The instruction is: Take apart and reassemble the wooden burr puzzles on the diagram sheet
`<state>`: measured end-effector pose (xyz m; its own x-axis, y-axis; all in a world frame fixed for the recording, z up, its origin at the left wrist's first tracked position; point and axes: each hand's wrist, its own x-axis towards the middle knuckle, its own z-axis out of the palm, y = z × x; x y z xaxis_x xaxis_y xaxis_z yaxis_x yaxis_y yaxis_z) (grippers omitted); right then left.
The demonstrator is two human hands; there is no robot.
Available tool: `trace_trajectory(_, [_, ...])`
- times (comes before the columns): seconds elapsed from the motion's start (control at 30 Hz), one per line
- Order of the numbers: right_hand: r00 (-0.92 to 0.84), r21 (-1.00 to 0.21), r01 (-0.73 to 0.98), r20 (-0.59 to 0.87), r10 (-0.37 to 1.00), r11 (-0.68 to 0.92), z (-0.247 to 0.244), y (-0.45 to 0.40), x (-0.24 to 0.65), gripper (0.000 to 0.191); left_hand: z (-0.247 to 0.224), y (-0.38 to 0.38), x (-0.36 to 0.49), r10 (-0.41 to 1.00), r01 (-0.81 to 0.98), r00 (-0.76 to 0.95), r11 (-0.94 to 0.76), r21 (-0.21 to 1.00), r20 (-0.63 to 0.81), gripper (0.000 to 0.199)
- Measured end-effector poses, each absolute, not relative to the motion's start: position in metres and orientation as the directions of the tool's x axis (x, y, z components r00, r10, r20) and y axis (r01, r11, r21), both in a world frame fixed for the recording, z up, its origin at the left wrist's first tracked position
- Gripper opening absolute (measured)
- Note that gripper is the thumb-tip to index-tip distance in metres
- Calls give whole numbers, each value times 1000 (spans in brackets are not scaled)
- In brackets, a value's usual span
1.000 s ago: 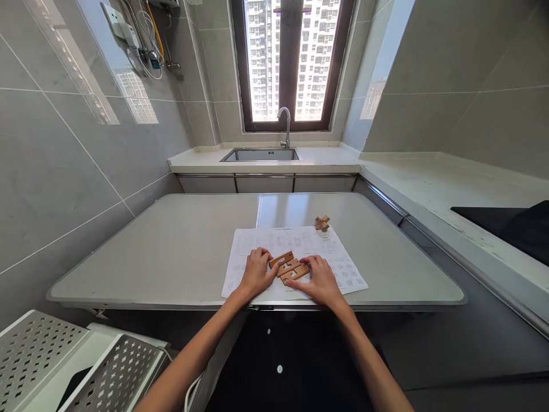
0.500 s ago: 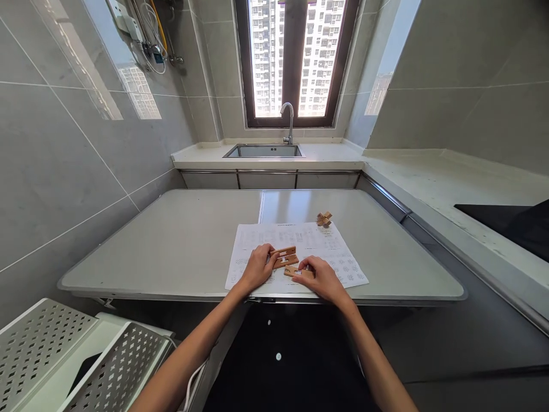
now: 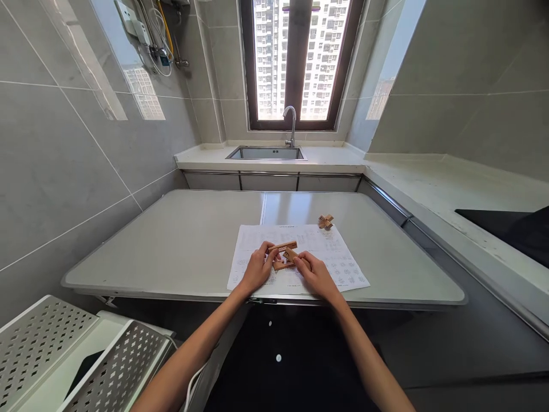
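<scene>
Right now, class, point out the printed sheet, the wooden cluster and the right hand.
Printed sheet point(image 3: 309, 237), head view: upper printed area.
Wooden cluster point(image 3: 326, 222), head view: its middle.
Right hand point(image 3: 318, 277), head view: its back.

1. A pale table point(image 3: 163, 246) with rounded corners carries everything, its broad flat top edged by a thin rim point(image 3: 386, 304).
2. From 12 o'clock a straight seam point(image 3: 263, 209) runs toward the middle, where the paper covers its line; at 6 o'clock a small dark latch point(image 3: 263, 300) sits on the near edge.
3. Window light shines on the top just past 12 o'clock.
4. A white sheet of paper point(image 3: 338, 260) lies flat from the table's middle toward 4 o'clock, its near side close to the rim. Small drawings and print cover it, too fine to read.
5. At the sheet's 1 o'clock corner sits a small wooden puzzle point(image 3: 326, 221) of crossed pieces; whether it overlaps the paper is hard to tell.
</scene>
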<state>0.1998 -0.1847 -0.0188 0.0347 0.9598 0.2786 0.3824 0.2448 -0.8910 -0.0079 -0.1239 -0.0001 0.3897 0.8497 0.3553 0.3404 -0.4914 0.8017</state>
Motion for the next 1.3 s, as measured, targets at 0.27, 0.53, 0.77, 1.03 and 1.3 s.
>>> trace_trajectory(0.27, [146,-942,263,252,957,208,-25,-174,179,61,1,-128,-7,840,276,414,-484,831,352,33])
trace_trajectory(0.53, [85,-954,229,217,972,193,-22,-176,177,60,-3,-125,-7,869,272,349,-451,850,350,30])
trace_trajectory(0.77, [36,-960,194,215,976,204,-21,-178,177,50,-6,-127,-8,846,243,395,-471,848,357,23])
trace_trajectory(1.03, [48,-963,187,207,977,195,-27,-176,179,50,0,-132,-9,803,241,469,-516,822,367,22])
trace_trajectory(1.3, [22,-965,191,185,982,178,-26,-175,177,52,-5,-133,-8,835,327,409,-510,795,367,19])
